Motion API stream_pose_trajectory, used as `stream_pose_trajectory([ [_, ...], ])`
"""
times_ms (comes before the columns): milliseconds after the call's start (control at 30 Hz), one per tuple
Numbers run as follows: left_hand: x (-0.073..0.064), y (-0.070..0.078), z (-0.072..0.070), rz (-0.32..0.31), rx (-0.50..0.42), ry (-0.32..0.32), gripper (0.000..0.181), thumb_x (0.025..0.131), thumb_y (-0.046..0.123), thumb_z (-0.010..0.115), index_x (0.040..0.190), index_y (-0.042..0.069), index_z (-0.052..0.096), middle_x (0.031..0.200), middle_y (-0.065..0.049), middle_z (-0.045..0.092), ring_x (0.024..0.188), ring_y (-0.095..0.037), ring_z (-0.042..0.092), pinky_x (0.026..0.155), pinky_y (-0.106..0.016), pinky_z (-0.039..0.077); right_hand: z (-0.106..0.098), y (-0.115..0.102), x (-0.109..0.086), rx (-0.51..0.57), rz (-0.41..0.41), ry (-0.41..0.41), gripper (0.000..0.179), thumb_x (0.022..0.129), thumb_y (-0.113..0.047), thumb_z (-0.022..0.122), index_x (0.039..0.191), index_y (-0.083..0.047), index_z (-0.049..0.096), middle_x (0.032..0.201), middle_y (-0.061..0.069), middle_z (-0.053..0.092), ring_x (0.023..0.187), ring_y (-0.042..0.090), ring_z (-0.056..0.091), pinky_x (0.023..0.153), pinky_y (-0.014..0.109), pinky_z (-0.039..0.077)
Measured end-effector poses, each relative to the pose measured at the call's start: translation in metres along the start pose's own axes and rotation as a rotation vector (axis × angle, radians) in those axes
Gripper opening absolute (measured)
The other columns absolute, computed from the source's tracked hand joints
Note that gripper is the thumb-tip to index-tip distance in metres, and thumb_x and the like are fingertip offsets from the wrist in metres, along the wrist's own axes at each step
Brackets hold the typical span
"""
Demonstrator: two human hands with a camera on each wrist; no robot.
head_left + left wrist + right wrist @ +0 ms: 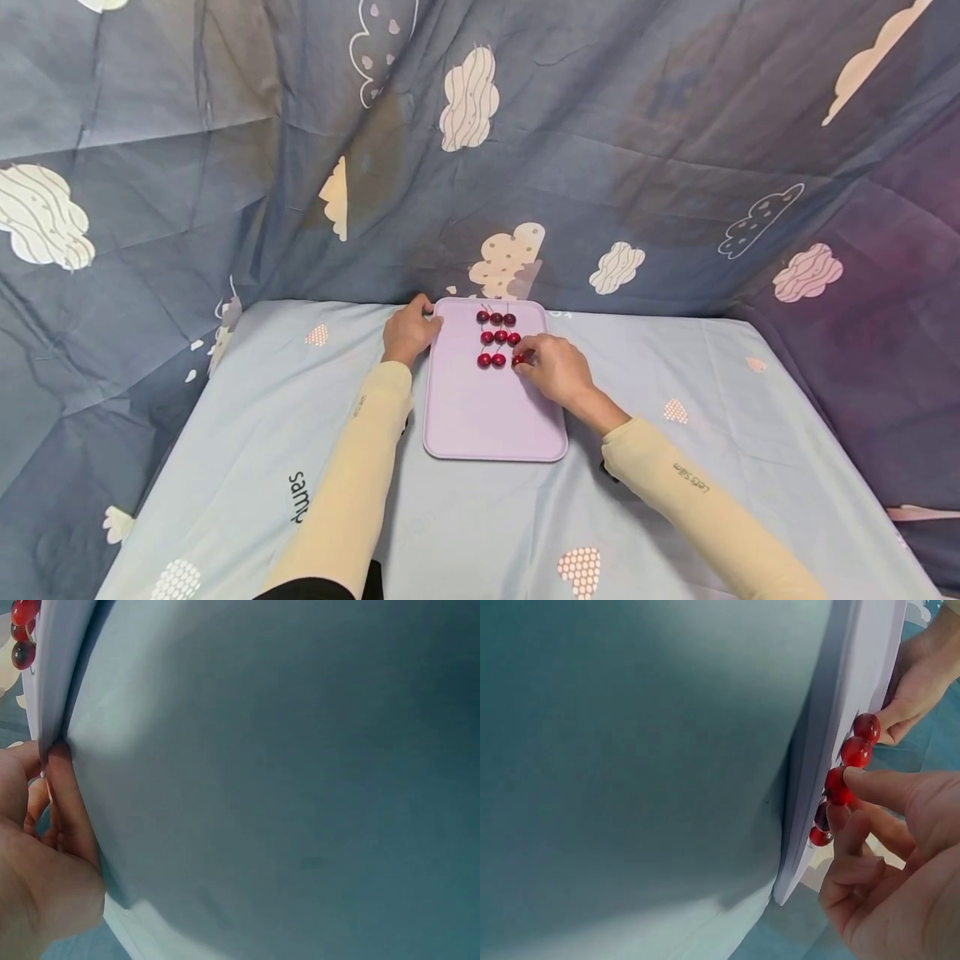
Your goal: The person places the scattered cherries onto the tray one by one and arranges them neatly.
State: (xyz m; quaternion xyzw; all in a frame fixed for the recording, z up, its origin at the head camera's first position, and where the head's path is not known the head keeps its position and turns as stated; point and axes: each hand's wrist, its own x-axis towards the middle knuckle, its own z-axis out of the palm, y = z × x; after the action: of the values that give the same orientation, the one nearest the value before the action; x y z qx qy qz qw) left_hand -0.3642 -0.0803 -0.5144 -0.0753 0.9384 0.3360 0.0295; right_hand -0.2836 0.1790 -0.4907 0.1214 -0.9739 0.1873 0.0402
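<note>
A lilac tray [495, 421] lies on the pale blue cloth, with several dark red cherries [501, 337] set in three rows on its far half. At the right end of the nearest row, my right hand [558, 368] pinches a cherry [517, 361] between thumb and fingers; the right wrist view shows the thumb on that cherry [840, 785]. My left hand [409, 333] holds the tray's far left edge. In the left wrist view the thumb and a finger [73, 802] take the rim between them.
Light blue cloth [660, 492] with printed hearts covers the surface around the tray. Dark grey-blue fabric with cloud prints [570, 167] hangs behind and along both sides, close to the tray's far edge.
</note>
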Motion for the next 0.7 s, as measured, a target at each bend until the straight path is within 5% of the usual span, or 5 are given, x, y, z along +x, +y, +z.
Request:
stream_pose_trajectory([
  [700, 0.0002, 0.0004, 0.0004, -0.004, 0.007, 0.004, 0.027, 0.103, 0.037, 0.063, 0.122, 0.019, 0.06, 0.107, -0.01, 0.073, 0.109, -0.033, 0.063, 0.105, -0.048, 0.047, 0.002, 0.0043, -0.0038, 0.027, -0.093, 0.008, 0.027, 0.09, -0.001, 0.073, 0.108, -0.021, 0.078, 0.12, 0.002, 0.078, 0.111, 0.031, 0.074, 0.091, 0.052, 0.056],
])
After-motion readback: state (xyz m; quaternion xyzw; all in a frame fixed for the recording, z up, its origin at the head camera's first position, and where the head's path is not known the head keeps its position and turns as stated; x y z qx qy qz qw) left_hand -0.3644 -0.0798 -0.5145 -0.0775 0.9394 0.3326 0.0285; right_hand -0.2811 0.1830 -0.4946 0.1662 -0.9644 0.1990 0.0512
